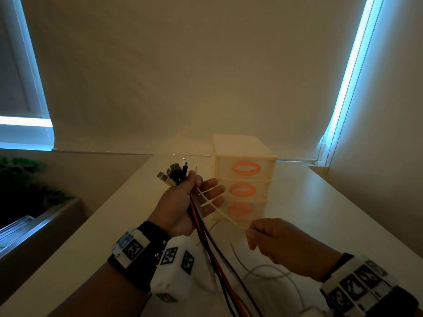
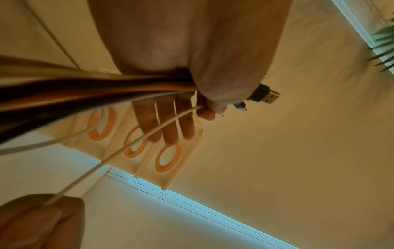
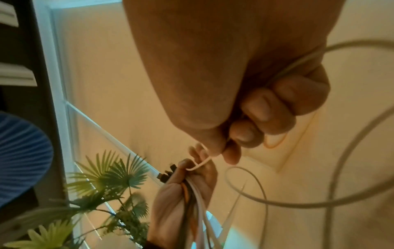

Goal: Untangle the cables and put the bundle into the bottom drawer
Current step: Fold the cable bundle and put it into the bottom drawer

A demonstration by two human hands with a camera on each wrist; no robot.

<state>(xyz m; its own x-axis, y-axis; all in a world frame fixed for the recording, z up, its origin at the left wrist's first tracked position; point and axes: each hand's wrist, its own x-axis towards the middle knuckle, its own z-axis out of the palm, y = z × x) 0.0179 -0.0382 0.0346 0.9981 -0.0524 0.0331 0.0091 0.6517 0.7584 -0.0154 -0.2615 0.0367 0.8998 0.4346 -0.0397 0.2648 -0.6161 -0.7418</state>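
My left hand [image 1: 180, 202] is raised above the table and grips a cable bundle [image 1: 201, 227] of black, orange and white leads between thumb and forefinger. The other fingers stick out straight. The plugs [image 1: 175, 175] fan out above the fist. One thin white cable [image 1: 219, 210] runs taut from that hand to my right hand [image 1: 272, 239], which pinches it. The left wrist view shows the bundle [image 2: 85, 89] and the white cable [image 2: 132, 143]. In the right wrist view, the right hand's fingers [image 3: 251, 128] curl round the cable [image 3: 201, 164]. Behind stands the three-drawer unit [image 1: 242, 152], its bottom drawer [image 1: 240, 209] closed.
The bundle's loose ends and white loops [image 1: 263, 275] trail over the pale table [image 1: 91, 236] between my wrists. A green plant [image 1: 23, 179] stands beyond the table's left edge. Window blinds [image 1: 206, 65] hang behind the drawer unit.
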